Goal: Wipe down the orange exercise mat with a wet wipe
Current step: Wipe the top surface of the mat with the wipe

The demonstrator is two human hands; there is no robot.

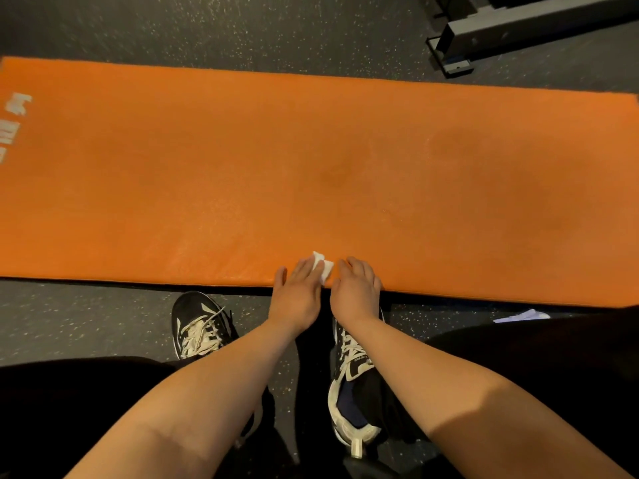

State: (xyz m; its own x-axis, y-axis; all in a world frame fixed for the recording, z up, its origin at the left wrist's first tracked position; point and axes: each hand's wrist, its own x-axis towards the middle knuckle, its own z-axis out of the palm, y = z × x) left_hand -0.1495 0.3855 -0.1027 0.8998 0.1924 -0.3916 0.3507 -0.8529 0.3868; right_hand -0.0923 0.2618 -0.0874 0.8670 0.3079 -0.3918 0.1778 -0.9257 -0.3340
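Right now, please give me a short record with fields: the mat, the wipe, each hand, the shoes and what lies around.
mat: flat orange foam exercise mat, lying across the dark speckled floor
wipe: small crumpled white wet wipe, on the mat near its front edge
left hand: fingers fairly straight, pressing on the wipe
right hand: resting on the mat's front edge beside the wipe; contact with it unclear
shoes: black-and-white laced sneakers, on the floor before the mat
background: grey metal equipment frame, beyond the far right corner
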